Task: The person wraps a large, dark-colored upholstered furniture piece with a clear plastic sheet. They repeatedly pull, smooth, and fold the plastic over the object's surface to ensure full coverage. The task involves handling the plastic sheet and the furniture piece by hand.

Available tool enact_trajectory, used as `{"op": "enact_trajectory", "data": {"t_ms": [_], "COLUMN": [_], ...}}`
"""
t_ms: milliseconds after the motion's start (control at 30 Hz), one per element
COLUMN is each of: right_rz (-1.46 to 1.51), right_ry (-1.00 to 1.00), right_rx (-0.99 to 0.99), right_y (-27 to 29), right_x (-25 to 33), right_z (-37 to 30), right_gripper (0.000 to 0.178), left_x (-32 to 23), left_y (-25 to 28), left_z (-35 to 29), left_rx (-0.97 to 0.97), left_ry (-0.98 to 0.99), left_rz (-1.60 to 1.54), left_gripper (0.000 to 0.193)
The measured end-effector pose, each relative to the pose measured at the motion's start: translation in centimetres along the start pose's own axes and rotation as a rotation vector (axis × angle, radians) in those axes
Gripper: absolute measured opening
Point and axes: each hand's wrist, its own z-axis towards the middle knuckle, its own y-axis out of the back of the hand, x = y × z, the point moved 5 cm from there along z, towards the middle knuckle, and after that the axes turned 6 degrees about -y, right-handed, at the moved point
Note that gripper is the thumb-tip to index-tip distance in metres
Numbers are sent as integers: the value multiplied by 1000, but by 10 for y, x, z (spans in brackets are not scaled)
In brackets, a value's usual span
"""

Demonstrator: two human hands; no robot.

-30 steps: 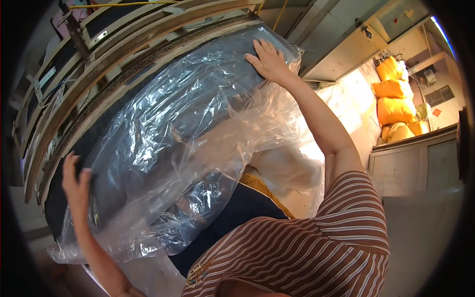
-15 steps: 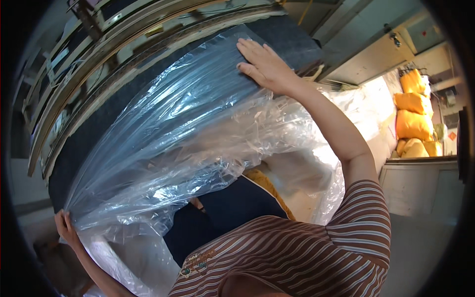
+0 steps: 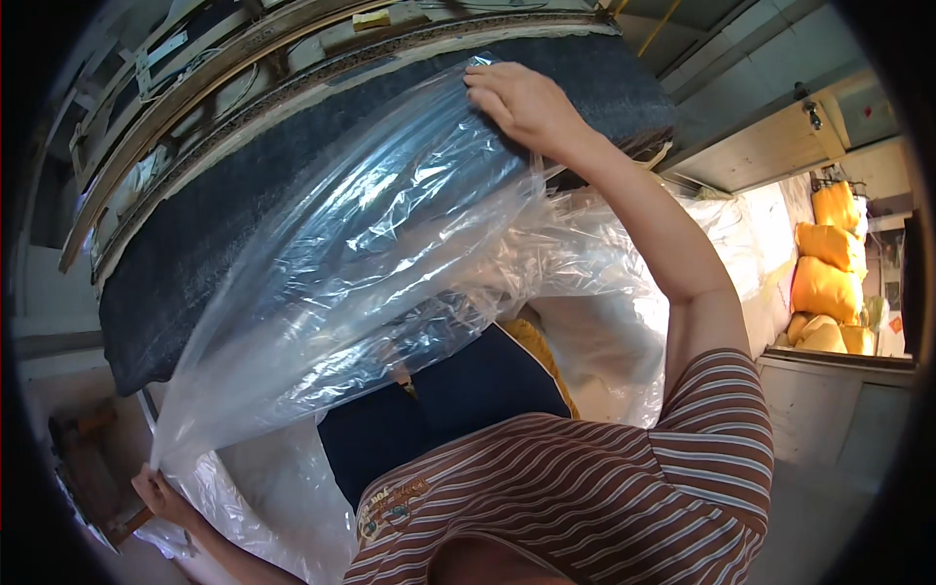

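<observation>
A sheet of clear plastic film (image 3: 380, 224) stretches between my two hands, creased and shiny. Its upper part lies over the long dark work surface (image 3: 224, 205), and its lower part hangs in front of my dark trousers. At the lower left, off the near corner of that surface, my left hand (image 3: 166, 492) pinches the gathered left end of the film. My right hand (image 3: 526, 102) is closed on the film's far edge near the right part of the surface, fingers curled. More loose film (image 3: 604, 234) is bunched along the near side and runs to the right.
Beyond the dark surface runs a long wooden and metal rail frame (image 3: 195, 88) with wires. On the right, several yellow bundles (image 3: 829, 283) are stacked on a ledge beside a pale cabinet (image 3: 809, 409). A light panel with a knob (image 3: 780, 146) stands at the upper right.
My left hand has pulled its end of the film down, off the surface's corner. My right hand, flat with spread fingers before, has curled onto the film's edge. The view has shifted slightly.
</observation>
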Motion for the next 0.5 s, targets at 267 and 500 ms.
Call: {"op": "enact_trajectory", "data": {"t_ms": [267,500], "right_rz": [386,1240], "right_ry": [-197,-388], "right_rx": [95,-260], "right_y": [-29,36], "right_x": [-77,-46], "right_z": [54,80], "right_gripper": [21,12], "left_x": [14,-11], "left_y": [-12,-53], "left_z": [-57,72], "left_rx": [260,-329], "left_ry": [291,640], "left_rz": [42,-857], "left_gripper": [20,42]}}
